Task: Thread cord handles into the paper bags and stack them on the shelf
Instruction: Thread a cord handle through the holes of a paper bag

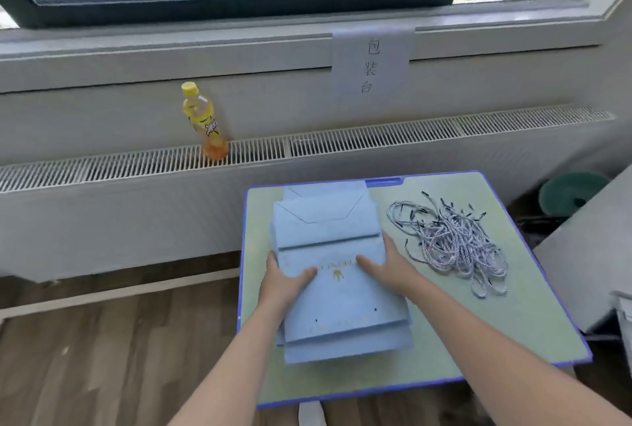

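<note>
Green table (513, 333) holds flat blue paper bags (342, 306). Both hands, left hand (284, 283) and right hand (386, 265), grip the top bag's sides, thumbs on top. Cords (451, 241) lie right.

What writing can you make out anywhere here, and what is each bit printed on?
"包装台": handwritten top to bottom on the paper sign taped to the wall under the window.
Gold lettering above a small gold crown on the top paper bag, upside down from here: too blurred to read.
Faint line of text near that bag's lower edge: too blurred to read.
Dark logo on the yellow drink bottle: too small and tilted to read.
</note>
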Available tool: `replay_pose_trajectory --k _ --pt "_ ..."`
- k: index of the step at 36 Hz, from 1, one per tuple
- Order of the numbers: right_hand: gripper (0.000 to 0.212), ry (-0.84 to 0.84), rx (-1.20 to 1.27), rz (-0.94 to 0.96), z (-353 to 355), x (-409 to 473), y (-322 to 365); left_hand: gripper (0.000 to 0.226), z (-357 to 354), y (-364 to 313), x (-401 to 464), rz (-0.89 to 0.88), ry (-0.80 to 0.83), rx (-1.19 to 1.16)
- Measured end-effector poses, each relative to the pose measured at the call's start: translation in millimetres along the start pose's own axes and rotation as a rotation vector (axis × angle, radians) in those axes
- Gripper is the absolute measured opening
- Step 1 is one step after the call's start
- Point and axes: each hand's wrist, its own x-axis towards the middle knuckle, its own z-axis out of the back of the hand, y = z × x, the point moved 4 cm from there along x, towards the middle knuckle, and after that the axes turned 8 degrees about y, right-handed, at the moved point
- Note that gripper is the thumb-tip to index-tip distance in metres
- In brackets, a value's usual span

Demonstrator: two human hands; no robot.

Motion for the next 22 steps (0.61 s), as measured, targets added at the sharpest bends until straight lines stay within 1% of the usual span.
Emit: replay_pose_trajectory --k 3,6,8,12,15,17,19,20,22 --pt "0.082 -0.052 -0.046 -0.029 3 8 4 0.084 -1 -3 8 0.038 -0.018 0.09" --pt "0.072 -0.093 -0.133 -0.071 7 10 7 0.103 -4 -10 8 0.056 -0.063 0.269" --pt "0.068 -0.109 -0.215 -0.093 10 9 9 0.107 -6 -16 4 0.034 -0.112 0.379" --pt "0.069 -0.165 -0.433 -0.1 18 2 14 0.094 -13 -29 -10 -0.103 -0.21 0.664" --pt "0.07 -0.158 -0.456 -0.077 25 0 12 0.077 -26 -37 -23 -0.218 -0.211 0.933" --pt "0.068 -0.122 -0.431 -0.07 30 -1 10 0.063 -41 -42 -31 -0.333 -0.165 1.095" --pt "0.063 -0.088 -0.397 -0.049 36 -1 9 0.052 -58 -44 -37 -0.407 -0.06 1.164" --pt "0.061 -0.07 -0.372 -0.043 40 0 8 0.051 -66 -42 -39 -0.419 -0.002 1.174" --pt "0.054 -0.033 -0.304 -0.028 48 0 6 0.058 -81 -37 -43 -0.405 0.076 1.207"
